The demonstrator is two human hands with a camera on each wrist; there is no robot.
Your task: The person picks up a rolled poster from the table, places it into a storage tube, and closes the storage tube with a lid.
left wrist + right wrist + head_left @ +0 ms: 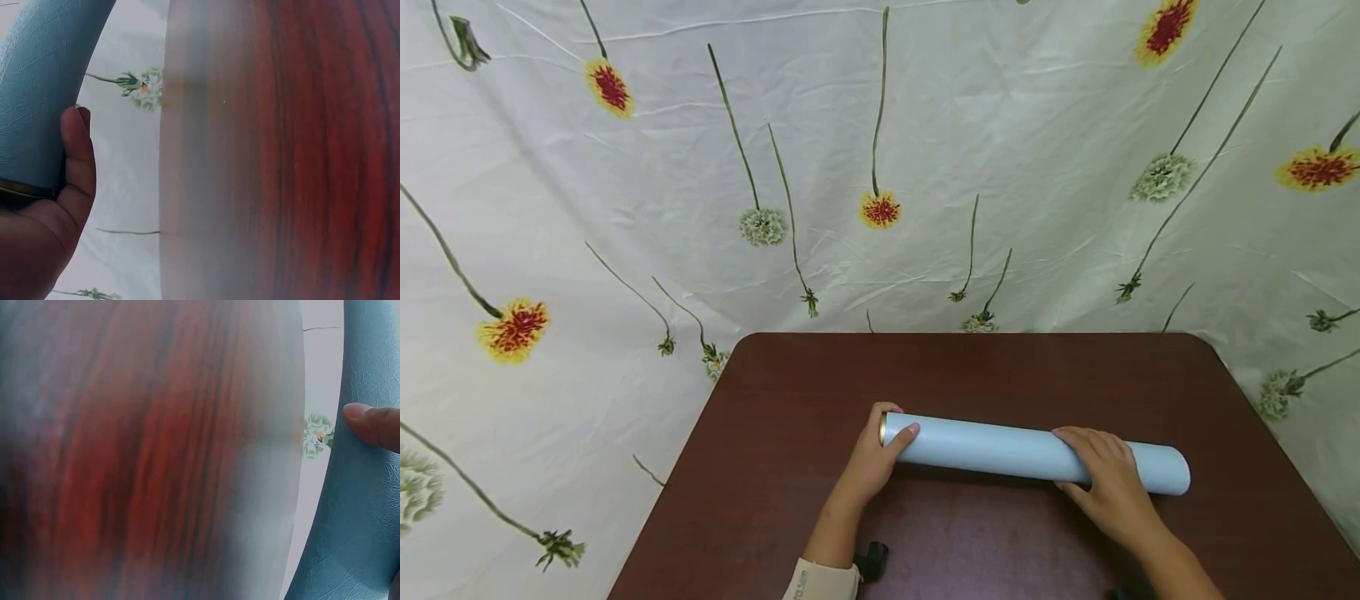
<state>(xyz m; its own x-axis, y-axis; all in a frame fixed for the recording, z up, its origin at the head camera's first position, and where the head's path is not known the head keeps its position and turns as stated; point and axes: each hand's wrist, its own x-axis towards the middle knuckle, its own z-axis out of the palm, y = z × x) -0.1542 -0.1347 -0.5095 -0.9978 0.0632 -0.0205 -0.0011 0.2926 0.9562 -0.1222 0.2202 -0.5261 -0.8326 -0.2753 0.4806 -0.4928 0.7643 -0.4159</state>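
A long light-blue tube (985,447) with a gold-coloured rim at its left end lies crosswise between both hands, tilted slightly down to the right in the head view. My left hand (874,452) grips that rimmed end, thumb on the near side and fingers around the back. Toward the other end, my right hand (1108,479) holds the tube from above, fingers over the top and thumb on the near side. In the left wrist view the textured tube (47,87) rises from the left hand (56,212). The right thumb (374,425) presses its surface in the right wrist view.
Beneath the tube is a dark reddish-brown table (820,375) with rounded far corners. A white cloth (1037,125) printed with flowers hangs behind it and along its sides. A black strap piece (872,560) sits by the left wrist, next to a pale cuff (823,581).
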